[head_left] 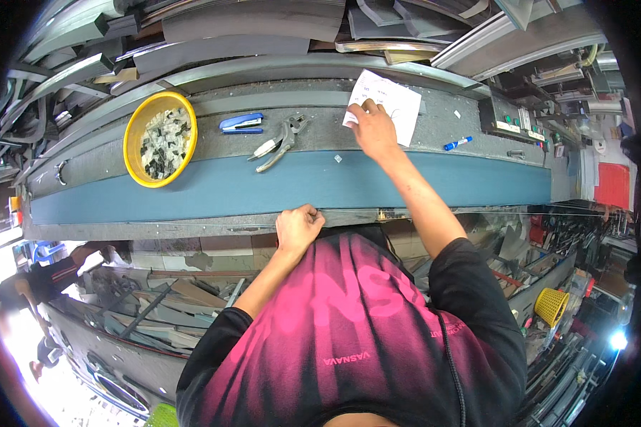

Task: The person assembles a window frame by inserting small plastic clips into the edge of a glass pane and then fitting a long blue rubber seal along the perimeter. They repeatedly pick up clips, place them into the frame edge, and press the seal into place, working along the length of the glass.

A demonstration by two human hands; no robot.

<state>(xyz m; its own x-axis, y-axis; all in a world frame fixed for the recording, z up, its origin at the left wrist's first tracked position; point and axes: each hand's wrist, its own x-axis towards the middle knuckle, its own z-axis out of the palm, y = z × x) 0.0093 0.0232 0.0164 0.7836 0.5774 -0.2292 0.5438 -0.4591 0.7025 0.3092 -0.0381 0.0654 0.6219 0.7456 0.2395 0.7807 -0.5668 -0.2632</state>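
My right hand (372,129) reaches forward over the bench and pinches the lower left corner of a white sheet of paper (389,101) lying on the grey bench top. My left hand (298,226) is curled over the near edge of the bench (192,226), beside a long blue-grey strip (263,185) that runs across the bench. Whether the left fingers pinch the strip or only the bench edge is hidden.
A yellow bowl (137,129) of small black and white pieces sits at the left. A blue stapler (241,123), metal pliers (280,139) and a blue marker (458,143) lie on the bench. Stacked grey profiles fill the shelf behind. Another person (46,279) is at lower left.
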